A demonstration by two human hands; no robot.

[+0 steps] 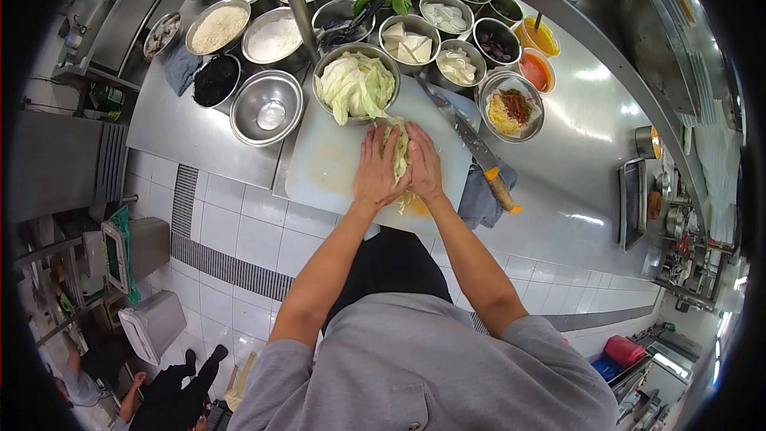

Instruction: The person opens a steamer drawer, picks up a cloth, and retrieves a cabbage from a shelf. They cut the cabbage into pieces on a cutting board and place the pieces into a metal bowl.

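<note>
My left hand point(378, 169) and my right hand point(424, 161) press in from both sides on a pile of shredded cabbage point(399, 153). The pile lies on a white cutting board point(319, 164), with a few loose shreds near my wrists. Just beyond my fingertips stands a steel bowl point(392, 72) heaped with pale green cabbage leaves point(353, 82). To the right of my right hand, a long knife point(472, 140) with a wooden and yellow handle lies across the board's edge, its handle toward me.
An empty steel bowl point(266, 108) is left of the board. Behind stand several bowls of ingredients, including tofu point(409, 44) and white powder point(274, 37). A grey cloth point(484, 195) lies under the knife handle. A metal post point(294, 0) rises at the back. Another person point(171, 395) is at lower left.
</note>
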